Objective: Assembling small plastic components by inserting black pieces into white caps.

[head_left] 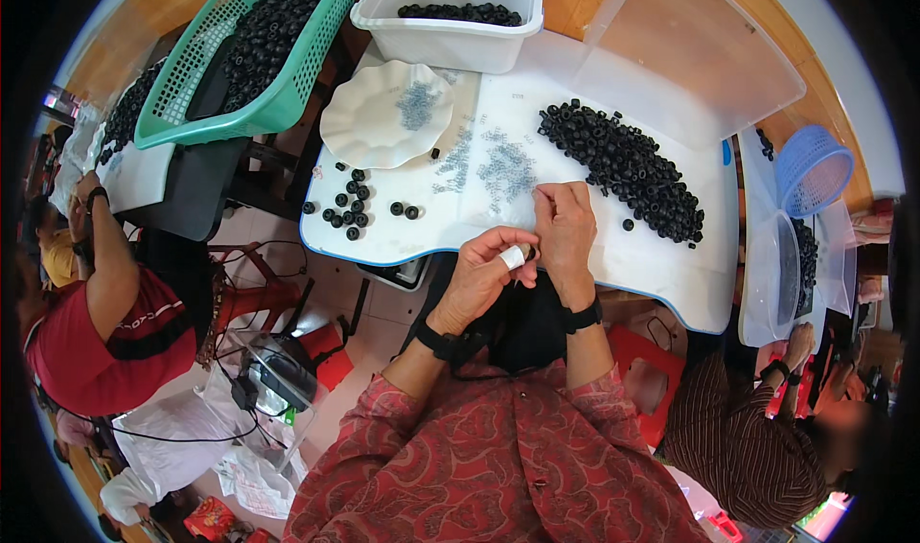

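Note:
My left hand point(479, 277) is closed just off the table's front edge, with a white wrap point(515, 256) around one finger. At its fingertips is a small dark piece point(530, 253), apparently like the loose black rings; the fingers partly cover it. Beside it, my right hand point(566, 229) is closed with curled fingers, and whatever they grip is hidden. A large heap of black rings point(623, 169) lies right of my hands. Small clear pieces point(506, 167) are spread beyond them. Several loose black rings point(353, 201) sit at the table's left front.
A scalloped plate point(355, 126) holds more clear pieces. Behind it stand a white tub point(450, 43) and a green basket point(287, 92), both with black rings. A clear plastic panel point(700, 54) rises at the back right. Co-workers sit left point(115, 323) and right point(747, 438).

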`<act>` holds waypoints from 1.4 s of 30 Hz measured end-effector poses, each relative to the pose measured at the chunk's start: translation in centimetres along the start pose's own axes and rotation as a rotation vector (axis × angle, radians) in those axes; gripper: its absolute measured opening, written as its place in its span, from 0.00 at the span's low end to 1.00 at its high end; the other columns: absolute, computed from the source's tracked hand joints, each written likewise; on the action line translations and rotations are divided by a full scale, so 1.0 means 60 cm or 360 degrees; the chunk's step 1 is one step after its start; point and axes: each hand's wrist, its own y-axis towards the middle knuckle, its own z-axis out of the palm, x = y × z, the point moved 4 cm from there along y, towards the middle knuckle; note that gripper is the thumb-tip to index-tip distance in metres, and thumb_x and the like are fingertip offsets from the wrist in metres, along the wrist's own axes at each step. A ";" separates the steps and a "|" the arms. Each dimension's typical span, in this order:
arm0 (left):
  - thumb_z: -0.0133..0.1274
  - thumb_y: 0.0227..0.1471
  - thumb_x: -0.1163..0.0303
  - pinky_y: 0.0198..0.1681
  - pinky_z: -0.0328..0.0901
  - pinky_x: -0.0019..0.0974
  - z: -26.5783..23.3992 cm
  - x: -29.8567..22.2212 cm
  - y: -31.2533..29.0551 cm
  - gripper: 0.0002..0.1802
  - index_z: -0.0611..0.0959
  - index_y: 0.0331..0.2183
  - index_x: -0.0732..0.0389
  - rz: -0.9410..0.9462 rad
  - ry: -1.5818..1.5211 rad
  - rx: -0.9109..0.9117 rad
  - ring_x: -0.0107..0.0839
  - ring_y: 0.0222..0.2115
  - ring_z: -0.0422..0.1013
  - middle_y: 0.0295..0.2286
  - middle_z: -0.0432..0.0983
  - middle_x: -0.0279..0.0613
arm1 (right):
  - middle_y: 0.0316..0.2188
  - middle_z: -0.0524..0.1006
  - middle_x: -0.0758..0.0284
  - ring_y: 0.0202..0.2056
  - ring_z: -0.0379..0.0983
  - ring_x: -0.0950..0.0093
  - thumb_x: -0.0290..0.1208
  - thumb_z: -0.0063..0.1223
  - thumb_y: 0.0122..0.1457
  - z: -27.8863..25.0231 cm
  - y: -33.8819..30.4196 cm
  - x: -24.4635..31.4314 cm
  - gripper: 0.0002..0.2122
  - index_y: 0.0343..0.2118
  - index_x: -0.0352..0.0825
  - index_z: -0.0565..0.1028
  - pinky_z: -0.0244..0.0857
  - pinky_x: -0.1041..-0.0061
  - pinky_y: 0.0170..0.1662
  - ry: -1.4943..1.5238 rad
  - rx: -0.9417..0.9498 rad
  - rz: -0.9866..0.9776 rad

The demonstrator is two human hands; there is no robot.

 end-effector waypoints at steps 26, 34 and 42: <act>0.47 0.59 0.74 0.37 0.69 0.32 0.004 0.001 0.008 0.13 0.77 0.45 0.67 0.0077 -0.0053 -0.0095 0.27 0.31 0.72 0.35 0.74 0.41 | 0.28 0.70 0.61 0.27 0.69 0.66 0.19 0.52 0.55 -0.082 -0.047 0.028 0.02 0.31 0.29 0.71 0.64 0.72 0.29 0.0491 0.0147 -0.0022; 0.47 0.58 0.76 0.37 0.69 0.30 0.011 0.000 0.007 0.13 0.77 0.45 0.68 0.0089 -0.0071 -0.0069 0.26 0.32 0.72 0.32 0.73 0.38 | 0.29 0.69 0.60 0.27 0.73 0.64 0.19 0.50 0.57 -0.090 -0.071 0.043 0.02 0.32 0.30 0.71 0.66 0.70 0.27 0.0520 0.0317 -0.0116; 0.48 0.58 0.77 0.37 0.69 0.29 0.007 0.005 0.005 0.13 0.77 0.45 0.68 0.0069 -0.0035 -0.0064 0.25 0.30 0.72 0.33 0.75 0.39 | 0.29 0.70 0.60 0.26 0.73 0.62 0.19 0.51 0.56 -0.091 -0.073 0.047 0.02 0.32 0.31 0.71 0.66 0.68 0.25 0.0419 0.0344 -0.0204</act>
